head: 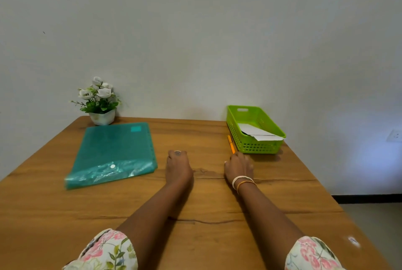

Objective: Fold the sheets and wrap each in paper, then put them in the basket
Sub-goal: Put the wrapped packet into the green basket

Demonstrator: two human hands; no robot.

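Note:
A lime green slotted basket (256, 147) stands at the back right of the wooden table (65, 215). White folded paper (258, 134) lies inside it, one corner poking over the near rim. My left hand (178, 166) rests on the table's middle, fingers curled, holding nothing. My right hand (238, 166) lies flat a little to its right, just short of the basket, with bangles on the wrist and nothing in it.
A teal plastic document folder (115, 152) with a white snap lies closed on the left. An orange pen (231, 143) lies beside the basket's left wall. A white pot of artificial flowers (99, 101) stands at the back left against the wall.

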